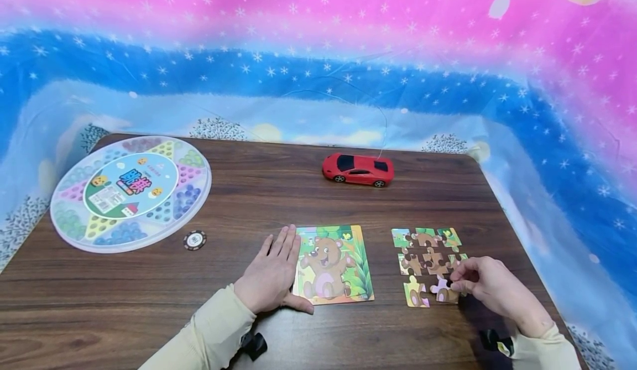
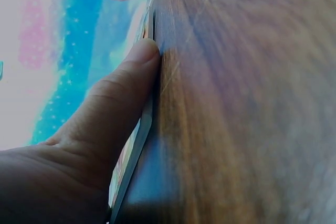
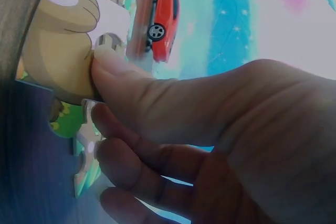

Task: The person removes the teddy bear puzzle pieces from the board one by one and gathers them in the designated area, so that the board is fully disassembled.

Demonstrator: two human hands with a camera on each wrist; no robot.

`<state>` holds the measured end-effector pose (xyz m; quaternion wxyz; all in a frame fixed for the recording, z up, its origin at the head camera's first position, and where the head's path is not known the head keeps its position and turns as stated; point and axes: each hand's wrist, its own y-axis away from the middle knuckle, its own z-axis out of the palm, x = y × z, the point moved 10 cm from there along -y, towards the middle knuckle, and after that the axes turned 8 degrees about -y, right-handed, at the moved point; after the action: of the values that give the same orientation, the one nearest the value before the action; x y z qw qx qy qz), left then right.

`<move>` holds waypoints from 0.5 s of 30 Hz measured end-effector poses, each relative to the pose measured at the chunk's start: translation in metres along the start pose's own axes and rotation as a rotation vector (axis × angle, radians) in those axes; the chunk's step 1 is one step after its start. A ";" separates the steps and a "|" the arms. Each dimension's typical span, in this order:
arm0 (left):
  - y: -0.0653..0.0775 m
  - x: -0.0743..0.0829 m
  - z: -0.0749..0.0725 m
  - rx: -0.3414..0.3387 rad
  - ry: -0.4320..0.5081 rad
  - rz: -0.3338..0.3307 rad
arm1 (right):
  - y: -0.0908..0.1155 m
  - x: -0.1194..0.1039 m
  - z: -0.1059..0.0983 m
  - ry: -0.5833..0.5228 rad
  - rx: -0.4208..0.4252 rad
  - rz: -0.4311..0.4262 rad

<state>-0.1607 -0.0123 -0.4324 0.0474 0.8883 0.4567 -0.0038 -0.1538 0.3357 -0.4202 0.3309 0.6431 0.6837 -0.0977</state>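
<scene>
My left hand (image 1: pixel 271 270) lies along the left edge of a square bear puzzle board (image 1: pixel 325 273), its fingers straight and its thumb by the lower corner. The left wrist view shows that thumb (image 2: pixel 113 98) against the board's edge. On the right, my right hand (image 1: pixel 490 287) pinches a jigsaw piece (image 1: pixel 446 292) showing brown and pink parts of the bear. Seen from the right wrist, the thumb presses at that piece's edge (image 3: pixel 60 66). Other jigsaw pieces (image 1: pixel 434 263) lie spaced in rows just above and left of it; my fingertips partly hide one.
A red toy car (image 1: pixel 358 170) stands behind the board. To the far left lies a round board game (image 1: pixel 131 193) with coloured marbles, and a black-and-white poker chip (image 1: pixel 194 240) is near it. Patterned cloth (image 1: pixel 318 104) hangs behind the wooden table (image 1: pixel 249 193).
</scene>
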 end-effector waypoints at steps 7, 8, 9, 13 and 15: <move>0.000 0.000 -0.001 0.008 0.005 0.001 | -0.004 0.003 0.006 -0.029 0.001 0.016; 0.000 0.000 -0.001 0.008 0.006 0.002 | -0.004 0.003 0.006 -0.027 0.002 0.013; 0.000 0.000 -0.001 0.009 0.007 0.003 | -0.005 0.003 0.006 -0.023 0.007 0.014; 0.000 0.000 0.000 0.004 0.013 0.003 | -0.006 0.004 0.007 -0.011 0.010 0.007; 0.000 0.000 0.000 0.002 0.014 0.004 | -0.006 0.004 0.007 -0.003 0.012 0.010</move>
<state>-0.1605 -0.0123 -0.4323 0.0434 0.8892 0.4554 0.0024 -0.1566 0.3337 -0.4296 0.3286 0.6481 0.6795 -0.1011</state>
